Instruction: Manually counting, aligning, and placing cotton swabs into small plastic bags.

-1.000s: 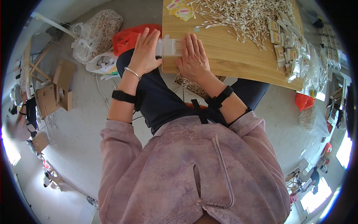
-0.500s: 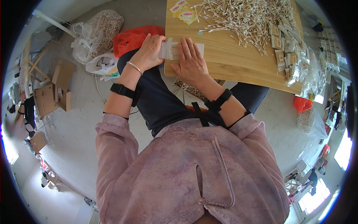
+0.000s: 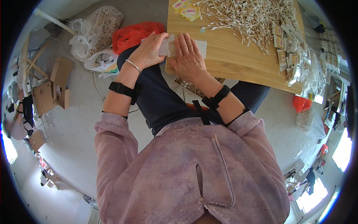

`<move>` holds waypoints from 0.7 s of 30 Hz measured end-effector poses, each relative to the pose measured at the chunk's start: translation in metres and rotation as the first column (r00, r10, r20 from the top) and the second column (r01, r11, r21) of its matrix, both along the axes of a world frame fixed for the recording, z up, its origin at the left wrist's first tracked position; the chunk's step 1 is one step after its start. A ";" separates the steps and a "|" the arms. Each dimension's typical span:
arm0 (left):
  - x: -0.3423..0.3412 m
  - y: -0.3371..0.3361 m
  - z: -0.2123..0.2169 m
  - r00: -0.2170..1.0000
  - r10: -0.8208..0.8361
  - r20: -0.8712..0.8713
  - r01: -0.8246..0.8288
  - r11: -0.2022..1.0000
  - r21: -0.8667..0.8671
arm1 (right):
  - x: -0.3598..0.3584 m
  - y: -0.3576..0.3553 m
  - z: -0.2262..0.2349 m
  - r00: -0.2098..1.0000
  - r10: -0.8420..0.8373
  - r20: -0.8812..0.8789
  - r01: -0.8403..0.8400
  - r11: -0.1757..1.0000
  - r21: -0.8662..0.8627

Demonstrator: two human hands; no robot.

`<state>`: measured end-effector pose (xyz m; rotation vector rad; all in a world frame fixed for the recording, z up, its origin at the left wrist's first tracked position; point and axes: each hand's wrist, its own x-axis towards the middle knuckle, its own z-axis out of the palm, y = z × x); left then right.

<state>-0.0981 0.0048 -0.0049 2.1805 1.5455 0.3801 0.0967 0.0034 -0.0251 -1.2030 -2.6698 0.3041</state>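
Observation:
At the left edge of the wooden table [image 3: 238,69], my right hand [image 3: 189,56] lies flat with its fingers stretched together. It rests over a row of cotton swabs [image 3: 171,48], whose left ends show beside the fingers. A pale sheet or clear plastic packet [image 3: 201,47] sticks out to the right from under this hand. My left hand [image 3: 148,54] is just past the table edge, thumb and fingers closed around the thin pale end of the packet at the swabs' left side. How far the swabs sit inside the packet is hidden.
A large heap of loose cotton swabs [image 3: 253,18] covers the far table. Yellow printed cards [image 3: 186,9] lie far left; filled swab packets [image 3: 291,56] pile up at right. A red bag [image 3: 134,35], a clear sack of swabs [image 3: 100,30] and cardboard boxes [image 3: 56,84] stand on the floor.
My right hand and the swabs under it have shifted slightly left, toward my left hand. My left hand keeps its hold near the table edge.

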 end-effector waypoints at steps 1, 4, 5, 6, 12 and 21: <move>0.000 -0.001 0.000 1.000 0.001 0.001 -0.001 1.000 -0.001 | -0.001 0.000 0.000 1.000 -0.009 0.000 0.009 1.000 -0.011; -0.001 -0.001 -0.002 0.999 0.048 0.009 -0.048 0.997 -0.065 | -0.002 0.000 -0.001 1.000 -0.029 -0.009 0.029 0.999 -0.025; -0.001 -0.001 -0.003 0.999 0.038 0.012 -0.038 0.998 -0.045 | -0.003 0.000 -0.001 0.999 -0.042 -0.018 0.041 0.999 -0.030; -0.002 -0.002 -0.004 0.999 0.028 0.015 -0.028 0.999 -0.026 | -0.004 0.000 -0.001 0.999 -0.042 -0.018 0.041 0.999 -0.030; -0.005 -0.001 -0.006 0.998 0.022 0.061 -0.022 1.000 0.007 | -0.008 0.000 -0.003 0.995 -0.097 -0.017 0.096 0.993 -0.065; -0.003 -0.001 0.004 0.986 0.022 0.164 -0.027 0.999 0.027 | -0.016 -0.002 -0.001 0.989 -0.149 -0.026 0.145 0.984 -0.100</move>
